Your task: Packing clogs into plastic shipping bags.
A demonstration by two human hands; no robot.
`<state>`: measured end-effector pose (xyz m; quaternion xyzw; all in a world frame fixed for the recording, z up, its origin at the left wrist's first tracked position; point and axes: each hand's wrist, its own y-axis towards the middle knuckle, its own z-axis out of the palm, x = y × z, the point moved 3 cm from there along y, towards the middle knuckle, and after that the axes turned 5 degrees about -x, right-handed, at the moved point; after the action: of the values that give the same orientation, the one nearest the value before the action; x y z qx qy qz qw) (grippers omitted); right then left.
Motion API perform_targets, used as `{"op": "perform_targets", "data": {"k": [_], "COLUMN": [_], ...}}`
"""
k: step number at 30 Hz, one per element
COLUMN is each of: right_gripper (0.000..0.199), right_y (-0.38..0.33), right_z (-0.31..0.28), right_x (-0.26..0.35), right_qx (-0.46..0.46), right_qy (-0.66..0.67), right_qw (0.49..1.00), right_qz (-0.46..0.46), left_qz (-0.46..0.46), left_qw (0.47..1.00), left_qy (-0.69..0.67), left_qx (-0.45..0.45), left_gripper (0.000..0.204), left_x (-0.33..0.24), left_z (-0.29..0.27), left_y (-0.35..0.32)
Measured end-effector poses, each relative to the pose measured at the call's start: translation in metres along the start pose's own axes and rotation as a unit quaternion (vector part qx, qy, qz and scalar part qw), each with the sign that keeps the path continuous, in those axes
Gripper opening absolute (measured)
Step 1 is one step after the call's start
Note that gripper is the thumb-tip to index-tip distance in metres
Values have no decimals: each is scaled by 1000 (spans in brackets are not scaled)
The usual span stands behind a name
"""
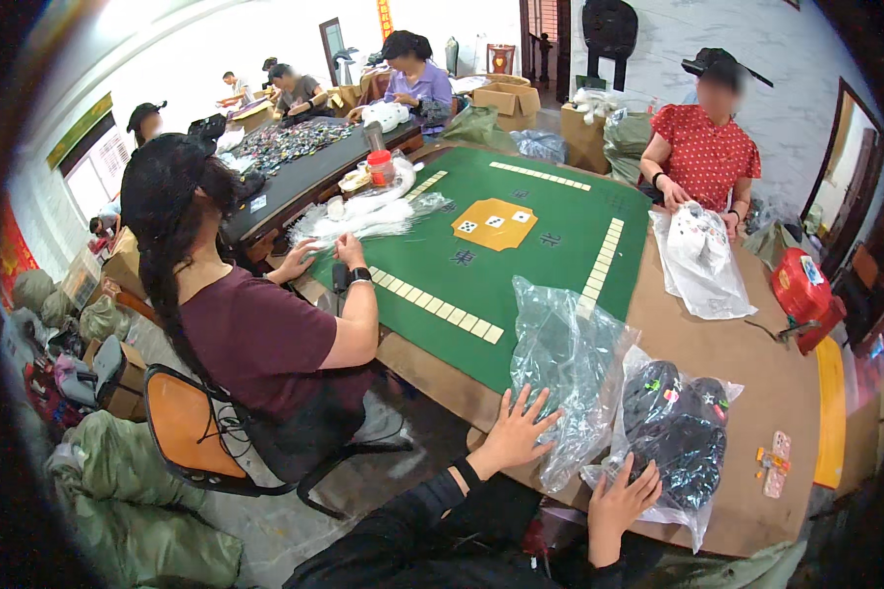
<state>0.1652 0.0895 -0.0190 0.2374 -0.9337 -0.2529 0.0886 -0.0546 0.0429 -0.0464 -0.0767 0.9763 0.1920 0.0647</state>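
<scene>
My left hand (518,432) is open, fingers spread, at the left edge of an empty-looking clear plastic bag (570,363). That bag lies flat and wrinkled, partly over the green table mat. To its right is a filled clear bag (673,422) holding dark, rounded items with small coloured spots; their exact kind is hard to make out through the film. My right hand (619,501) rests open at the lower left of the filled bag, fingers stretched out over its film. Both bags are near the table edge in front of me.
The brown table (756,491) carries a green mat (432,265) printed with tile rows. Right of my bags lies a pink patterned phone-like object (777,464). A person in red handles a white-filled bag (702,260) opposite; another at left handles white strands (363,216). A red case (802,290) stands at right.
</scene>
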Motion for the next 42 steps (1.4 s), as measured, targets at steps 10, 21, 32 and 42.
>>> {"op": "perform_targets", "data": {"k": [10,21,32,42], "right_gripper": [61,62,62,64], "right_y": [0,0,-1,0], "right_z": [-1,-1,2,-4], "right_x": [1,1,-1,3], "right_qx": [5,3,7,-18], "right_qy": [-7,-6,-12,-7], "right_qw": [1000,1000,1000,1000], "right_qz": [-1,-10,-6,-15], "left_qz": [6,6,-2,6], "left_qw": [1000,999,1000,1000], "left_qy": [-1,-1,-3,-2], "left_qx": [-8,-34,5,-15], "left_gripper": [60,60,61,58], "left_x": [1,1,1,1], "left_z": [3,3,4,3], "left_y": [-1,-2,-2,-2]}}
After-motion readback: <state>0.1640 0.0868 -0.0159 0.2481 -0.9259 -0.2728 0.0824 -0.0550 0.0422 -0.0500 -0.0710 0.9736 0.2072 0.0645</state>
